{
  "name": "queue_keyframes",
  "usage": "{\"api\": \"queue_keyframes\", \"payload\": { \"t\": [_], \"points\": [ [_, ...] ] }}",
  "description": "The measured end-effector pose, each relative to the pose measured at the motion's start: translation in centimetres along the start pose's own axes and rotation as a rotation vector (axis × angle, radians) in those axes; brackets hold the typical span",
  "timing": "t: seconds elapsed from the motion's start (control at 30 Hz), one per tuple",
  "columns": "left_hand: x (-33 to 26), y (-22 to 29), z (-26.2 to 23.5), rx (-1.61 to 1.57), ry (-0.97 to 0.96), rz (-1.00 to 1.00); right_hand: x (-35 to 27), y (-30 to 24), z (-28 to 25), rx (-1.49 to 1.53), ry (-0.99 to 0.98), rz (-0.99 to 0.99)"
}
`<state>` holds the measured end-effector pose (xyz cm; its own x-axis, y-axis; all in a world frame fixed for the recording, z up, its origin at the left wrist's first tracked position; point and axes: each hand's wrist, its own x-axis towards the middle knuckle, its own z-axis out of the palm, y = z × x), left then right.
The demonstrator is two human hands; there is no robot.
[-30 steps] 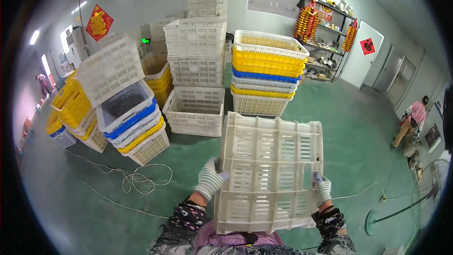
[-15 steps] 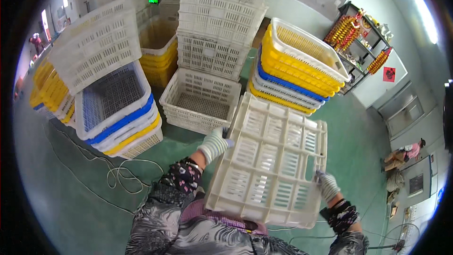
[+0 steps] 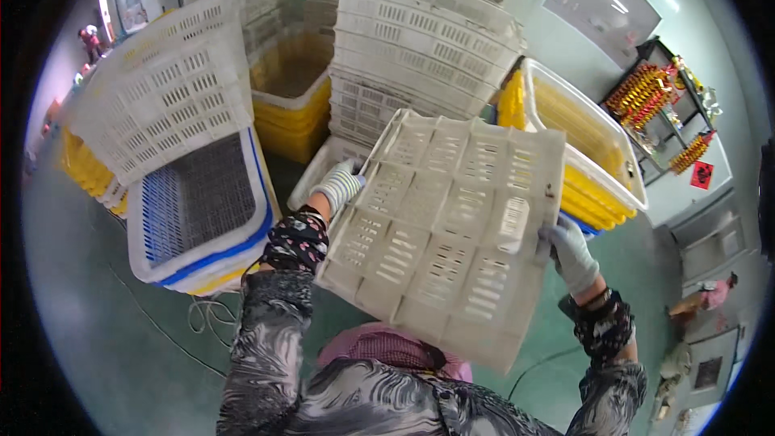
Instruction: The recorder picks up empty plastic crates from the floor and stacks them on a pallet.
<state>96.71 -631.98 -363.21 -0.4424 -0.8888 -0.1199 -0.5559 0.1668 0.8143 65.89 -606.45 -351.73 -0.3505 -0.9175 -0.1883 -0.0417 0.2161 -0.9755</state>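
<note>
I hold a white slotted plastic crate [image 3: 448, 222] in front of me, bottom side up and tilted. My left hand [image 3: 339, 184], in a striped white glove, grips its left edge. My right hand [image 3: 570, 252], in a grey glove, grips its right edge. Below and beyond the crate lies an open white crate [image 3: 311, 179] on the floor, mostly hidden. Behind it rises a stack of white crates [image 3: 428, 48].
A blue-rimmed white crate stack [image 3: 202, 210] stands at left with a white crate [image 3: 165, 93] leaning over it. Yellow crates [image 3: 292, 105] sit behind, and a yellow and white stack [image 3: 585, 149] at right. A cable [image 3: 161, 327] lies on the green floor. A person [image 3: 706, 297] crouches far right.
I have moved closer to the stacks and the view has tipped down. The crate in my hands has swung further over the open white crate.
</note>
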Motion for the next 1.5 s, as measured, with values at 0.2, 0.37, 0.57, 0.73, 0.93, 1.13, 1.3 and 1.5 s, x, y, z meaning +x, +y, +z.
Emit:
{"api": "queue_keyframes", "payload": {
  "t": [0.2,0.37,0.57,0.73,0.93,1.13,1.3,1.5],
  "points": [
    [9.8,8.4,-0.8,-0.478,-0.306,0.146,26.2,-3.7,7.0,-0.068,-0.088,0.017],
    [25.0,3.8,-1.9,-0.166,-0.455,0.17,47.6,1.3,17.8,-0.221,-0.166,0.047],
    [50.1,-6.3,-4.0,0.213,-0.198,0.06,71.4,7.8,24.8,-0.133,-0.076,0.064],
    [66.3,-23.9,-4.1,0.049,-0.162,-0.282,76.6,12.8,15.4,-0.625,0.328,0.107],
    [76.3,-32.5,-2.4,0.117,-0.152,-0.357,59.0,27.4,8.0,-0.546,0.881,0.851],
    [77.2,-29.6,-3.3,-0.121,-0.222,-0.34,61.6,28.8,14.8,0.868,1.044,1.014],
    [78.2,-33.0,-7.1,-0.11,-0.164,-0.348,64.3,32.3,17.3,0.931,1.048,0.952],
    [81.2,-33.2,-16.3,-0.313,-0.065,-0.332,70.8,28.8,25.0,1.093,0.919,0.839]
  ]
}}
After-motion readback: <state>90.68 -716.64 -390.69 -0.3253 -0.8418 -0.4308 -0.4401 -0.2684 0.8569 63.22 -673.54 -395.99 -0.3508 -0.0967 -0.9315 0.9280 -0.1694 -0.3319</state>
